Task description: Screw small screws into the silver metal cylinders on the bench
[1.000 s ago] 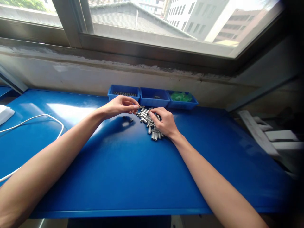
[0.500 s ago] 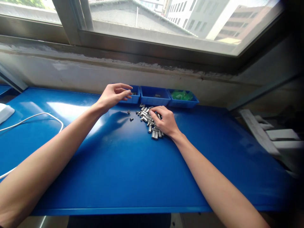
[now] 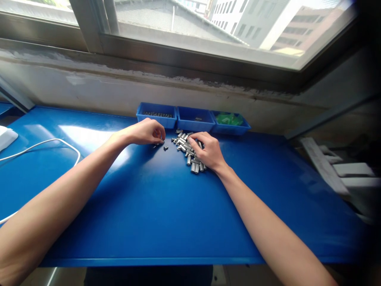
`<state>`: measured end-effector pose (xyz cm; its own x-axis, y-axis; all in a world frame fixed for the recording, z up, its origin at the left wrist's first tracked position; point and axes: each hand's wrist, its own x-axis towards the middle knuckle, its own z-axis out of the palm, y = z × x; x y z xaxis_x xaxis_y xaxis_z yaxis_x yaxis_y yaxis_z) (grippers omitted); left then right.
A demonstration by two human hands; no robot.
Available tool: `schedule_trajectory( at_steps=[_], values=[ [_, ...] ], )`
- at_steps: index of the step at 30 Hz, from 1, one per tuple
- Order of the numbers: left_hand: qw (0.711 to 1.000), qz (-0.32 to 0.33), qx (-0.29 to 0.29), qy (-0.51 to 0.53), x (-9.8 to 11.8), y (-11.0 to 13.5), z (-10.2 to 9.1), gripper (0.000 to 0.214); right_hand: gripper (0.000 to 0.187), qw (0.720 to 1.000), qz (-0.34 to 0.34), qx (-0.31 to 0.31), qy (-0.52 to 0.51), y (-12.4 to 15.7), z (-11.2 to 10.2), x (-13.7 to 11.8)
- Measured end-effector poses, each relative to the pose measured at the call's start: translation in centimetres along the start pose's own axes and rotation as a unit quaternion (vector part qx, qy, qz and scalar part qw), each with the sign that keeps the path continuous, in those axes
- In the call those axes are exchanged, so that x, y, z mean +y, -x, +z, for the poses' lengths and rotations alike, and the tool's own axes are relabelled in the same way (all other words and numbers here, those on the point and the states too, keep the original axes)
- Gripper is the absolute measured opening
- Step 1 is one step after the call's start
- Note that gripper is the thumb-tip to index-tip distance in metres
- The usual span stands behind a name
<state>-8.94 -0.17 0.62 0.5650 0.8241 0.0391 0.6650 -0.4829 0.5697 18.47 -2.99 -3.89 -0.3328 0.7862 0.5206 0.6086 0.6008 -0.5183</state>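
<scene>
My left hand [image 3: 149, 132] is low over the blue table, its thumb and fingertips closed around a small dark screw [image 3: 163, 142]. Just to the right of those fingertips lies another small screw [image 3: 166, 148]. A heap of silvery metal standoffs [image 3: 195, 167] with some small screws among them spreads across the middle of the table. Over the heap's right side rests my right hand [image 3: 206, 149], fingers curled and thumb near the index finger. Whatever its fingertips pinch, if anything, is hidden among the metal pieces.
Behind the heap, three blue bins stand in a row: the left bin [image 3: 141, 113] holds small metal screws, the middle bin [image 3: 186, 123] a metal piece, the right bin [image 3: 238, 130] green material. A white cable [image 3: 59, 140] curves across the table's left side. A window is behind.
My left hand has come down from in front of the left bin to the table and closed on a loose screw, uncovering the bin. My right hand has stayed at the heap.
</scene>
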Motion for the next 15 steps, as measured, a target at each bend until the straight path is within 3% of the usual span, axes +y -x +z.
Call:
schedule_trajectory(
  at_steps=[8,12,15],
  values=[
    [0.996,0.005,0.046,0.08,0.5,-0.2,0.4,0.024,0.019,1.0,0.001,0.0,-0.004,0.0,0.1,0.1],
    [0.982,0.013,0.021,0.187,1.1,-0.3,0.6,0.036,0.02,1.0,0.0,0.001,-0.003,0.0,0.1,0.2],
    [0.978,0.021,-0.006,0.21,1.6,-0.2,0.4,0.038,0.02,1.0,0.002,-0.001,-0.004,0.0,0.1,0.2]
  ],
)
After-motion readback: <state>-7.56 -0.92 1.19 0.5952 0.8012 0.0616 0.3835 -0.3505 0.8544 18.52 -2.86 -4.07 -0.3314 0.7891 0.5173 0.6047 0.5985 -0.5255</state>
